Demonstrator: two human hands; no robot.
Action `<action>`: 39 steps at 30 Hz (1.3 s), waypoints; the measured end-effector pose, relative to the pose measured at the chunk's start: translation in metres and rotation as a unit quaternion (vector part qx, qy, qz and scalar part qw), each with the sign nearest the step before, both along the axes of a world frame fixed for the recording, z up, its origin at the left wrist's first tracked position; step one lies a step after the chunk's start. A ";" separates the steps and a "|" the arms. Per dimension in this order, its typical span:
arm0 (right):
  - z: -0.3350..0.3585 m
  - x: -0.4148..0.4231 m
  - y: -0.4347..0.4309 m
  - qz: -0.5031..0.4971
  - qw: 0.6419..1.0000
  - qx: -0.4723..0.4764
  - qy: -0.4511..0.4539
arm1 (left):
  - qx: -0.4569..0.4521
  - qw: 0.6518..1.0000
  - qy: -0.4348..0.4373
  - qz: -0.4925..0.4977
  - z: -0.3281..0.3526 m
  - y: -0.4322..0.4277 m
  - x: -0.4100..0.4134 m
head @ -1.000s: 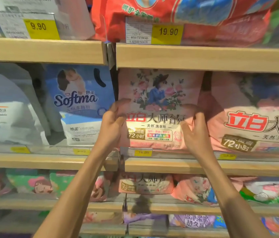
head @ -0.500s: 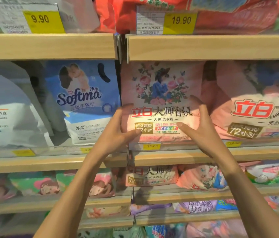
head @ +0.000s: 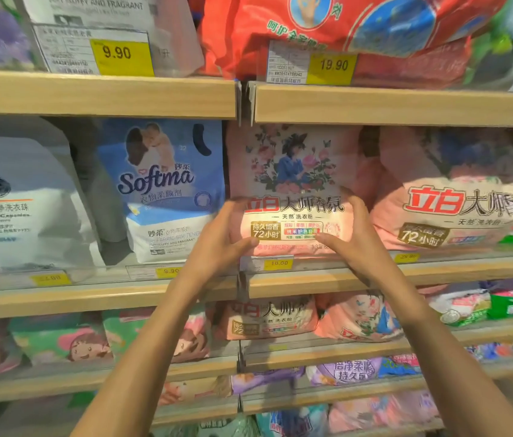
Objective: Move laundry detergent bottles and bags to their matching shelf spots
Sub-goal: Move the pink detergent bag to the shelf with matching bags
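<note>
left hand [head: 218,238], right hand [head: 357,235] unclenched on pink bag [head: 293,171].

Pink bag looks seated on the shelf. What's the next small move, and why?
Probably draw both hands back. The pink bag stands upright on the shelf above the 10.00 tag, beside a matching larger bag; the left hand and right hand flank its sides.
</note>
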State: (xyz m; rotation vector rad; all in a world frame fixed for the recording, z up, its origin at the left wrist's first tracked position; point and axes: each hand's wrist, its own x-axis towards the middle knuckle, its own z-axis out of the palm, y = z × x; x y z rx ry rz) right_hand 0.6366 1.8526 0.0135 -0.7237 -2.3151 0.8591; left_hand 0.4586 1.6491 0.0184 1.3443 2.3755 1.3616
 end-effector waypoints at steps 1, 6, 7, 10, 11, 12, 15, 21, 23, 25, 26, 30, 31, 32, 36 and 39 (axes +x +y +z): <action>0.001 0.001 -0.004 -0.007 1.000 0.011 -0.007 | 0.002 1.000 0.011 0.002 0.000 -0.001 0.002; 0.008 0.018 -0.023 -0.046 0.985 0.119 -0.119 | -0.122 0.980 0.154 0.009 -0.010 -0.016 0.018; 0.010 0.023 -0.029 -0.058 0.973 0.163 -0.150 | -0.143 0.973 0.182 0.007 -0.011 -0.022 0.020; 0.020 0.035 -0.056 -0.076 0.933 0.242 -0.255 | -0.172 0.951 0.255 0.022 -0.010 -0.039 0.030; 0.024 0.038 -0.066 -0.070 0.921 0.255 -0.286 | -0.177 0.947 0.266 0.028 -0.007 -0.045 0.035; 0.027 0.039 -0.075 -0.060 0.911 0.265 -0.310 | -0.187 0.943 0.275 0.030 -0.004 -0.050 0.039; 0.033 0.044 -0.101 -0.019 0.892 0.268 -0.364 | -0.245 0.924 0.290 0.040 0.006 -0.069 0.057; 0.042 0.070 -0.145 0.039 0.885 0.252 -0.390 | -0.332 0.888 0.308 0.078 0.025 -0.116 0.100; 0.046 0.083 -0.159 0.045 0.881 0.268 -0.387 | -0.348 0.879 0.310 0.097 0.030 -0.131 0.116; 0.048 0.098 -0.171 0.053 0.881 0.280 -0.378 | -0.363 0.871 0.313 0.113 0.032 -0.145 0.134; 0.047 0.106 -0.177 0.059 0.881 0.285 -0.372 | -0.365 0.869 0.312 0.119 0.031 -0.153 0.145; 0.029 0.132 -0.203 0.100 0.885 0.298 -0.344 | -0.381 0.862 0.300 0.145 0.015 -0.186 0.186; 0.023 0.137 -0.212 0.113 0.884 0.298 -0.341 | -0.398 0.856 0.296 0.148 0.008 -0.195 0.195; 0.017 0.140 -0.220 0.128 0.884 0.297 -0.338 | -0.416 0.849 0.291 0.149 0.001 -0.206 0.204; 0.000 0.148 -0.262 0.198 0.871 0.280 -0.351 | -0.449 0.840 0.255 0.168 -0.016 -0.258 0.224; -0.002 0.144 -0.286 0.232 0.864 0.290 -0.341 | -0.454 0.836 0.229 0.205 -0.015 -0.296 0.234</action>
